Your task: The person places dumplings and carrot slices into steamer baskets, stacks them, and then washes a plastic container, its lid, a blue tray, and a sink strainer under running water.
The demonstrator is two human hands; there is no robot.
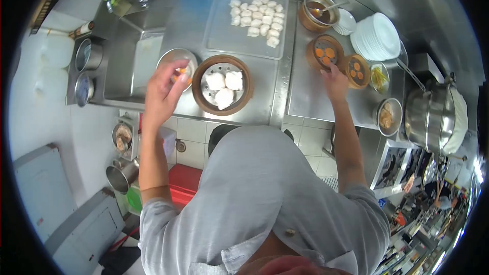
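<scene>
The person wears a light grey shirt (249, 183) with short sleeves and an open collar.

Pale tiles (192, 131) cover the floor beside a white wall (84, 145).

bright, with curved fisheye distortion and dark corners.

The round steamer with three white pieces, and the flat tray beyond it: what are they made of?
The round steamer looks like bamboo or wood, matte brown, with a thick rim; its base seems dull grey metal, pierced with holes. The flat tray seems clear plastic, slightly glossy: the counter shows through.
</scene>
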